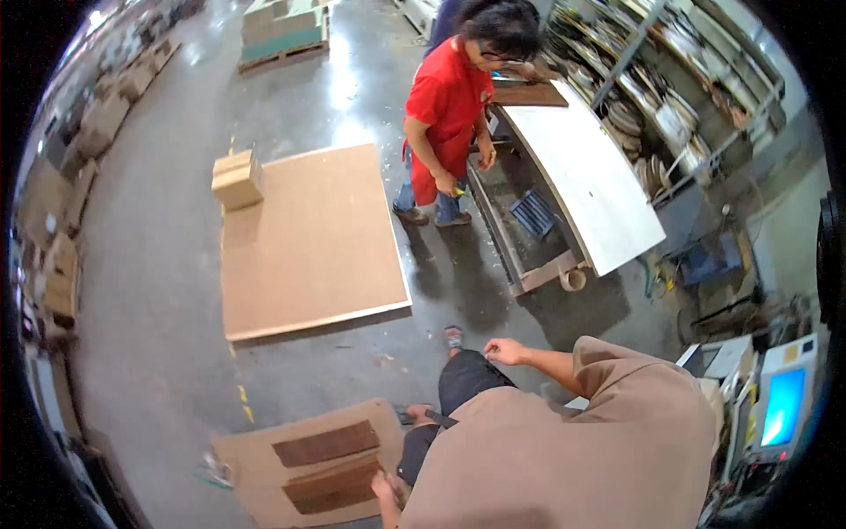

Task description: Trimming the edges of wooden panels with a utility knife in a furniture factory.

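Left hand (pixel 385 487) beside 2 brown boards (pixel 331 486), finger state indiscernible; right hand (pixel 506 351), fingers apparently curled together.

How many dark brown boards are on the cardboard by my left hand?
2: the far board and the near board, both on the cardboard, the near one beside your left hand. Any underneath would be hidden.

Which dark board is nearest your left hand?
The lower board on the cardboard, its right end beside the left hand; the upper board is farther.
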